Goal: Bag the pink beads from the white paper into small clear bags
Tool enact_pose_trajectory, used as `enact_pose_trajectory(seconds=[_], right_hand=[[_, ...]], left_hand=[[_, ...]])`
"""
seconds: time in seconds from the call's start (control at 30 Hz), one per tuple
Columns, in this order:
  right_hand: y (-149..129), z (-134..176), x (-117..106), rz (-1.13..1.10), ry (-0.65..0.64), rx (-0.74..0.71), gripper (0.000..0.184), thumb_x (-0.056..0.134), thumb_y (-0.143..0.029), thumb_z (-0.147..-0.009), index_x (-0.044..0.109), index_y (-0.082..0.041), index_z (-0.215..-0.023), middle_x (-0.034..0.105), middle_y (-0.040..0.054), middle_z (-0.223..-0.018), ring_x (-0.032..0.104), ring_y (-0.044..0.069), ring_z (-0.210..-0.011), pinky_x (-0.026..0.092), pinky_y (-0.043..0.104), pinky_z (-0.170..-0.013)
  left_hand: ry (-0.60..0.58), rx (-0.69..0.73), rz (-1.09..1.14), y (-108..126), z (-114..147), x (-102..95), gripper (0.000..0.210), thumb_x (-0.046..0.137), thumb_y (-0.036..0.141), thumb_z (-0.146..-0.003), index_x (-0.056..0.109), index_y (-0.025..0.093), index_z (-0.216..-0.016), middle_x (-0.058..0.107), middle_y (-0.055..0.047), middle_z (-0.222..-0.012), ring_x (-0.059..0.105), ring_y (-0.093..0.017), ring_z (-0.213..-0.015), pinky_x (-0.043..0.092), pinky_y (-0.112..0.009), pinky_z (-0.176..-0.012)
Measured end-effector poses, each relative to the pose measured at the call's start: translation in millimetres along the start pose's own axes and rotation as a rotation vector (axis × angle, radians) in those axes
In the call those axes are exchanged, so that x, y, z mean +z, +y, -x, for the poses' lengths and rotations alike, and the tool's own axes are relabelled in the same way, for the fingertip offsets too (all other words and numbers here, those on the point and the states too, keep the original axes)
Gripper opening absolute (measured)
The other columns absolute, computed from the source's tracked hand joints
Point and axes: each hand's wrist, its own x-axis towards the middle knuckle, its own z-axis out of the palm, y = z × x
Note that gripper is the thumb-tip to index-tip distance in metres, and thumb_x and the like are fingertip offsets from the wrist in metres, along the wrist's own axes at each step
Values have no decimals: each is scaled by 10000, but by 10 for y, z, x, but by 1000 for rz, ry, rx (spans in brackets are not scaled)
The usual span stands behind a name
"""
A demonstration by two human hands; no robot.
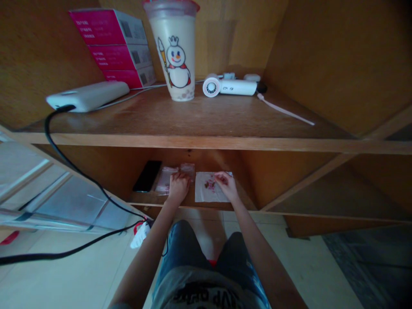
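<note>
On the lower shelf, a white tissue (202,194) lies flat with a small cluster of pink and dark red beads (210,185) on it. My right hand (228,185) is over the tissue's right part, fingertips pinched together beside the beads; whatever is between them is too small to make out. Clear plastic bags (163,180) lie left of the tissue, small pink bits showing in one. My left hand (179,187) rests over these bags with its fingers curled down and closed; what they grip is hidden. A black phone (147,176) lies left of the bags.
The upper shelf (225,122) overhangs my hands. It bears a milk tea cup (175,56), pink boxes (111,56), a white power bank (92,95) and a small handheld fan (238,87). A black cable (93,182) hangs down at the left.
</note>
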Motion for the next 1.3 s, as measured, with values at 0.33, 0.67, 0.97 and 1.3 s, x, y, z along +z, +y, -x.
enact_pose_trajectory(seconds=[0.33, 0.67, 0.97, 1.3], right_hand=[[-35, 1, 4, 19, 10, 11, 143, 542, -319, -762, 620, -201, -784, 631, 23, -726, 553, 153, -646, 435, 272, -624], [20, 6, 41, 3, -52, 21, 186, 509, -354, -803, 623, -214, -848, 656, 34, -833, 593, 165, -723, 457, 283, -671], [19, -2, 31, 1, -74, -20, 164, 497, -317, -798, 590, -209, -715, 623, 20, -721, 570, 162, -673, 446, 280, -649], [-5, -14, 8, 61, -64, -9, 161, 465, -323, -796, 571, -218, -735, 609, 24, -731, 554, 177, -700, 429, 288, -668]], left_hand=[[217, -103, 408, 48, -11, -80, 214, 388, 289, -868, 576, 188, -879, 614, -83, -912, 533, -226, -931, 342, -378, -852], [78, -497, 1736, 231, -217, 123, 261, 592, 410, -694, 519, 186, -807, 573, 18, -771, 577, -117, -691, 452, -242, -669], [238, -422, 1294, 304, -215, 217, 303, 437, 439, -824, 504, 187, -978, 587, -45, -902, 576, -161, -797, 450, -285, -709], [56, 337, 234, 381, -165, -44, 736, 563, 567, -705, 346, 215, -1314, 396, -120, -1335, 341, -294, -1198, 201, -463, -1003]])
